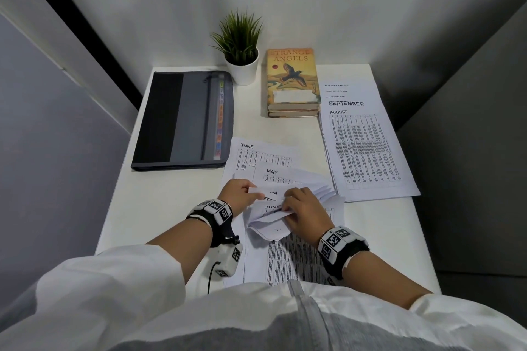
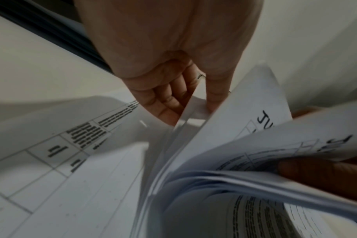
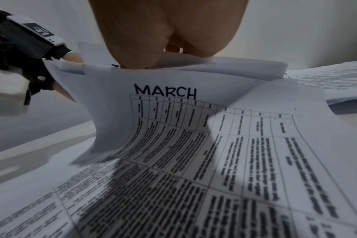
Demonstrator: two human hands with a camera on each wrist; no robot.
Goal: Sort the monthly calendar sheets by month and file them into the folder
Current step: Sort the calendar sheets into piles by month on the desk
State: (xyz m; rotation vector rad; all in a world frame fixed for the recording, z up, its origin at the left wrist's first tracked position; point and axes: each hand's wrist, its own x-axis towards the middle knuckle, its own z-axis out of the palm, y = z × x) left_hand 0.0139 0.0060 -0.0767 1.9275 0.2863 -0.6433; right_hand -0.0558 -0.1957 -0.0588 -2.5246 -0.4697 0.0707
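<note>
Sheets (image 1: 273, 218): a curled bundle at the near worktop (image 1: 171, 194) edge, pinched by left hand (image 1: 238, 192) and right hand (image 1: 303, 209), fingers bent around the paper. Second pile (image 1: 368, 148) laid at right. Folder (image 1: 182, 120) lies closed, far left, apart from both.

From my right wrist cam, my right hand (image 3: 165, 32) sat on top of a bent-up bunch of sheets (image 3: 214, 67). The one facing me said MARCH (image 3: 165, 92), curling down onto the flat pages below. My left wrist band (image 3: 27, 48) showed at the left, by the paper's edge.
</note>
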